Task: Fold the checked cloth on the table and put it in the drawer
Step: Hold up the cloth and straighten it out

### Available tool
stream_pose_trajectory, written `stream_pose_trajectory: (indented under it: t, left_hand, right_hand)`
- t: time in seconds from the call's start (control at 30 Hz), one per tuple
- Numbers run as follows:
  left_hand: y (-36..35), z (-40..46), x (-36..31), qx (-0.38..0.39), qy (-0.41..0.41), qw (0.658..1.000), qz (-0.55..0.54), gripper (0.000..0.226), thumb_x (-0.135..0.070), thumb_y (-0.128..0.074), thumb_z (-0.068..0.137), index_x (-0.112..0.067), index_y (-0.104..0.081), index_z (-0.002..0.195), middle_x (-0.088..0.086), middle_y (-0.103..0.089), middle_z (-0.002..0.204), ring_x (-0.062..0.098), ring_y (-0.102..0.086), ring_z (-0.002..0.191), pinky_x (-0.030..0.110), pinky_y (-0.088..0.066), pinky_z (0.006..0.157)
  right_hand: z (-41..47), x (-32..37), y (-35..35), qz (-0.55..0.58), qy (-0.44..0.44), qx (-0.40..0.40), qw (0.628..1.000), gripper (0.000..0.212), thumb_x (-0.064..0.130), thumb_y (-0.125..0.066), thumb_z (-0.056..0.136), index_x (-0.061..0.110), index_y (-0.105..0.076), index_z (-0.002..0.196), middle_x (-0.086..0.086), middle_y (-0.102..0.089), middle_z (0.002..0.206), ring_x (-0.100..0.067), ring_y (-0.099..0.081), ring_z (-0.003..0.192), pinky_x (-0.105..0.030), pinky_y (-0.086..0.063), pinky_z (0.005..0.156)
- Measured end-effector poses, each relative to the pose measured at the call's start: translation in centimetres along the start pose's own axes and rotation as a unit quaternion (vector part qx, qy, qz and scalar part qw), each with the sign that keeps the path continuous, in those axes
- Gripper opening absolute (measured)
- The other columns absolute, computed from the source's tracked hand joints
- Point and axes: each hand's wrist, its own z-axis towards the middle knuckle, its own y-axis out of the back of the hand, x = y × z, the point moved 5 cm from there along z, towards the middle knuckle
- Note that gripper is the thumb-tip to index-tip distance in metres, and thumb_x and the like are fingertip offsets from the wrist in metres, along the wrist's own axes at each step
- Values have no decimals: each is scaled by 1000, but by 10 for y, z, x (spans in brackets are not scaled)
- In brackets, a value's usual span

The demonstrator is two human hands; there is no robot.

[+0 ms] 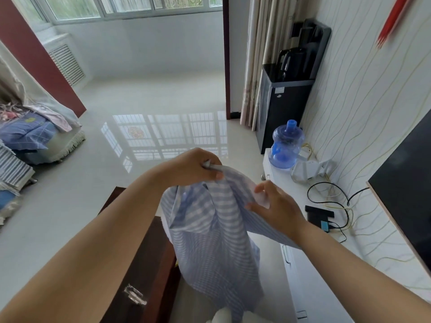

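Dark table [149,259] left of cloth [217,234]; white cabinet [310,271] right.

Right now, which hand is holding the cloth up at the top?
The left hand: it pinches the checked cloth at its highest corner. The right hand grips lower, on the cloth's side edge.

Glossy white floor [116,141] mirrors the windows [130,7].
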Motion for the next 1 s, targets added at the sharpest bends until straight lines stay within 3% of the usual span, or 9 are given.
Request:
stream_pose_trajectory:
  t: [0.2,0.33,0.47,0.53,0.63,0.7,0.8,0.9,1.0]
  left_hand:
    - [27,-2,-4,-38,-3,999,-18,16,-22,-69,85,-35,-67,76,-18,-65,73,-10,-60,67,4,-43,59]
    - [41,-2,-6,-65,-5,998,-9,20,-21,-70,84,-37,-64,74,-17,-64,75,1,-60,73,13,-42,65]
    - [53,-4,-2,-118,1,992,-49,18,-18,-71,83,-32,-67,72,-11,-65,72,8,-61,70,20,-47,67]
    - [62,-4,9,-192,18,978,-77,19,-17,-71,83,-28,-67,68,-6,-63,68,9,-57,65,22,-46,65]
    - [68,-7,42,-312,87,946,-8,27,-19,-64,86,-23,-55,61,-3,-52,61,15,-48,58,25,-38,57]
    - [64,-10,67,-348,131,927,41,21,-22,-59,88,-20,-55,67,2,-56,68,23,-54,65,28,-39,59]
    - [59,-15,96,-394,171,901,61,17,-25,-55,92,-11,-59,83,8,-60,83,26,-54,77,30,-37,66]
    - [76,-17,100,-478,173,861,-14,20,-23,-54,92,-6,-57,83,10,-56,78,25,-50,75,28,-32,66]
    - [96,-13,89,-543,172,816,-101,19,-18,-53,92,-9,-49,75,9,-51,73,23,-46,73,23,-30,64]
  right_hand:
    - [-11,-26,-18,-18,-31,-6,999,25,36,-65,86,17,-57,102,3,-54,103,-23,-57,83,-29,-39,65]
    - [-7,-43,-35,-52,-85,20,995,36,37,-68,82,17,-58,110,-2,-51,104,-22,-54,88,-31,-42,68]
    - [-4,-66,-49,-101,-120,68,985,32,38,-59,88,7,-60,97,-10,-55,100,-28,-53,96,-31,-39,65]
    - [-1,-71,-41,-88,-109,7,990,37,37,-53,91,1,-62,90,-16,-60,91,-35,-56,90,-30,-34,61]
    - [19,-64,3,-45,-101,-133,985,75,65,-24,87,1,-61,81,-16,-59,78,-30,-57,73,-29,-32,59]
    - [46,-48,51,-52,-64,-203,976,66,58,-27,92,1,-60,82,-15,-59,81,-31,-57,73,-29,-33,61]
    - [76,-5,100,-169,102,-222,955,38,38,-49,93,4,-66,88,-12,-67,87,-33,-63,71,-26,-34,60]
    - [72,20,108,-202,209,-185,939,48,50,-44,90,7,-67,88,-7,-68,80,-28,-63,58,-23,-40,52]
    - [57,25,99,-203,265,-178,925,39,44,-57,83,8,-64,96,-7,-70,81,-23,-62,51,-24,-48,51]
